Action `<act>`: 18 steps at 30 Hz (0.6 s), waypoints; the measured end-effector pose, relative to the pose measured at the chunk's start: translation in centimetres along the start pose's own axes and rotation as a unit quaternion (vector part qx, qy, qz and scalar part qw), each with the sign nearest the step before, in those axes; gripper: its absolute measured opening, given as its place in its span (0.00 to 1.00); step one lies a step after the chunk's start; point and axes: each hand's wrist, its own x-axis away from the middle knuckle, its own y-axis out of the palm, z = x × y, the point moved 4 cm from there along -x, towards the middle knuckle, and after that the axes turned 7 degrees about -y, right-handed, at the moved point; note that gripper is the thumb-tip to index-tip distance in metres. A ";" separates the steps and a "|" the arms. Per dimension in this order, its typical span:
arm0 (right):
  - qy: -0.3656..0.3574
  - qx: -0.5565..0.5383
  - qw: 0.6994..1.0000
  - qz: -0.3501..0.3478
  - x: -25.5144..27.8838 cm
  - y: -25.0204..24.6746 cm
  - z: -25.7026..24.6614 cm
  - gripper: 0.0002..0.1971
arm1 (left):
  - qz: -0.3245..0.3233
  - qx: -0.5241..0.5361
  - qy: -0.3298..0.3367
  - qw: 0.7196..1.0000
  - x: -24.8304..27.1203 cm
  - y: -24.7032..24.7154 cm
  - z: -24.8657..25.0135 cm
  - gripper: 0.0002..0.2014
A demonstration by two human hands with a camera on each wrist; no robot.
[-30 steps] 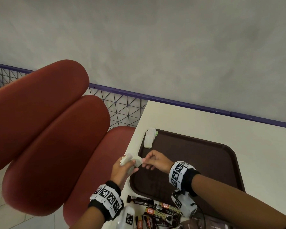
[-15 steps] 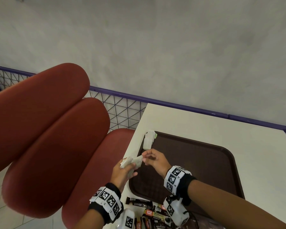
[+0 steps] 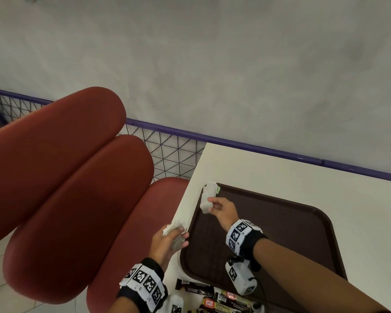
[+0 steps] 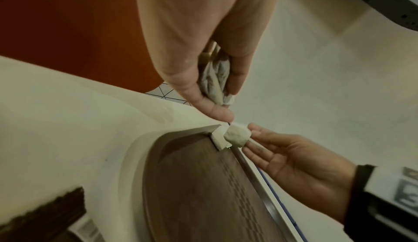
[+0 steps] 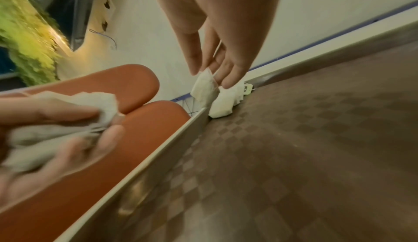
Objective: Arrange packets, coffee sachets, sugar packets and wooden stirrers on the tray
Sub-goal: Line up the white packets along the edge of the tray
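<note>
A dark brown tray (image 3: 280, 222) lies on the white table (image 3: 303, 177). At its far left corner rest white packets (image 3: 209, 188) with a green tag. My right hand (image 3: 215, 205) pinches one white packet (image 3: 204, 205) by its top, just above the tray's left rim beside those packets; the right wrist view shows that white packet (image 5: 204, 88) hanging from the fingertips. My left hand (image 3: 172, 238) grips a bunch of white packets (image 4: 214, 77) at the table's left edge. Coffee sachets (image 3: 224, 301) lie in a heap near the tray's front.
A red cushioned seat (image 3: 66, 188) with a padded back stands left of the table. A purple rail with wire mesh (image 3: 172, 152) runs behind, under a grey wall. A dark sachet (image 3: 194, 286) lies on the table by the tray's front left corner.
My right hand has drawn one white packet out of the bunch in my left hand and carried it forward to the tray's far left corner. The left hand stayed near the table edge.
</note>
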 end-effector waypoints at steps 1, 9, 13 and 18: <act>0.009 0.006 1.000 0.002 -0.5 0.1 0.5 0.18 | -0.001 0.002 0.002 1.000 0.0 -0.2 0.1 0.10; 0.053 0.024 0.998 -0.002 -1.6 1.2 3.3 0.19 | -0.010 0.018 -0.004 1.000 -0.3 -1.1 0.6 0.11; 0.047 0.058 0.997 -0.003 -1.5 1.4 3.5 0.21 | -0.013 0.023 -0.009 1.000 -0.4 -1.0 0.7 0.11; 0.032 0.086 0.995 -0.022 -1.5 1.3 3.5 0.19 | -0.001 0.022 -0.014 1.000 -0.6 -1.1 0.5 0.12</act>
